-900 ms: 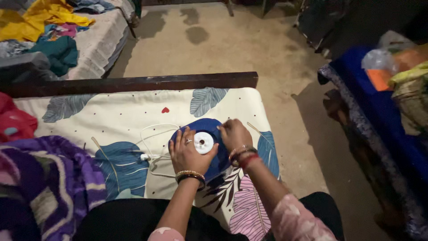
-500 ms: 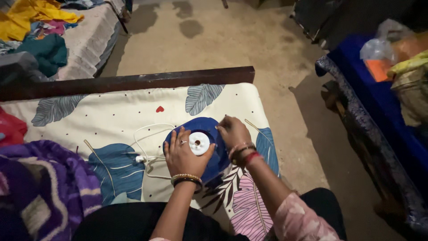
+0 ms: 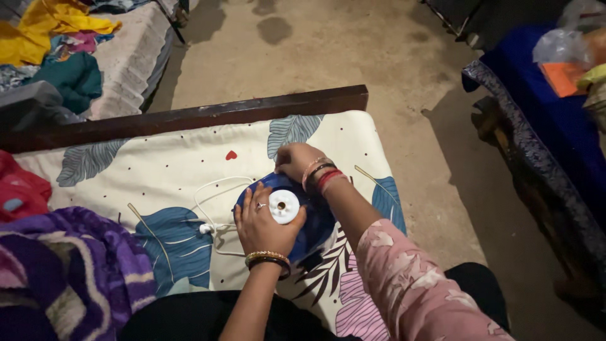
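Note:
A round dark-blue object with a white round cap at its middle lies on the leaf-patterned bedsheet. My left hand rests on its near left side, fingers curled against the white cap. My right hand grips the blue object's far edge, wrist with bangles bent over it. A white cable runs off to the left from under the blue object, with a small white plug lying on the sheet.
A dark wooden bed rail borders the far side. A purple striped blanket and a red cloth lie at left. Another bed with piled clothes stands far left; a blue-covered cot stands right across the bare floor.
My right hand has moved from the blue object's right side to its far edge. The white cable now shows as a wider loop at the left. My left hand stays by the cap.

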